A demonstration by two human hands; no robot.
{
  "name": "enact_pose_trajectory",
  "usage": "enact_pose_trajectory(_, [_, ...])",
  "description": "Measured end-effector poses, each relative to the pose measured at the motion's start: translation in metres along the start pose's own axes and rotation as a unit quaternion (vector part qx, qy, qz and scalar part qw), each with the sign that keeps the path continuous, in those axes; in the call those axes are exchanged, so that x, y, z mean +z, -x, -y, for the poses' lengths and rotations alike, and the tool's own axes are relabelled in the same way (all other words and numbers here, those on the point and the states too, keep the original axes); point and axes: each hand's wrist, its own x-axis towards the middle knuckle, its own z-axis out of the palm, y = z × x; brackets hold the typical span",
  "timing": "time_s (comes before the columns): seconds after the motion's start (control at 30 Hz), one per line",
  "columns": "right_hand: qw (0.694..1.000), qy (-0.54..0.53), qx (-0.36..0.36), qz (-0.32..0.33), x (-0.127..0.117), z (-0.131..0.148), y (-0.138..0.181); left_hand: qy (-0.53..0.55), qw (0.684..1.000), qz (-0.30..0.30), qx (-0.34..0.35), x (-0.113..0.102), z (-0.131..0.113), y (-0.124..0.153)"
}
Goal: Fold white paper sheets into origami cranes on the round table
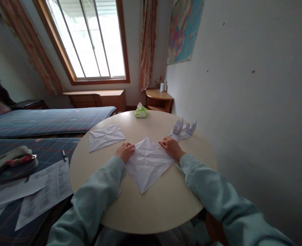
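A creased white sheet of paper (148, 164) lies on the round table in front of me, turned so that one corner points toward me. At its upper left edge is my left hand (125, 151), fingers bent and closed on the paper. My right hand (172, 147) is curled at the upper right edge, its fingertips pinched at the sheet. Another creased white sheet (107, 135) rests flat to the left. Just beyond my right hand stand folded white paper figures (183, 129) with upright points.
The round cream table (156, 212) carries a green tissue pack (141, 112) at its far side. To the left are beds with plaid covers (51, 118), printed sheets (48, 191), a pen (64, 155) and a white-and-red object (12, 159). A bare wall (256, 112) rises on the right.
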Motion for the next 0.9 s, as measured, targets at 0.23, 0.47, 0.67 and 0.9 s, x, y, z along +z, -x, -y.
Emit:
enact_pose_trajectory(0.23, [0.991, -0.125, -0.050, 0.006, 0.012, -0.008, -0.001, 0.018, 0.999, 0.049, -0.011, 0.005, -0.009, 0.003])
enact_pose_trajectory(0.47, [0.950, -0.307, 0.005, 0.056, 0.016, -0.007, -0.002, 0.000, 0.997, 0.065, -0.046, 0.001, -0.013, 0.002])
enact_pose_trajectory(0.67, [0.970, -0.207, 0.100, 0.084, 0.014, -0.004, -0.007, 0.012, 0.997, 0.056, -0.048, 0.001, -0.013, 0.002])
enact_pose_trajectory(0.9, [0.974, -0.177, 0.083, 0.117, 0.001, 0.001, -0.005, 0.077, 0.996, 0.029, -0.046, 0.001, -0.009, 0.002])
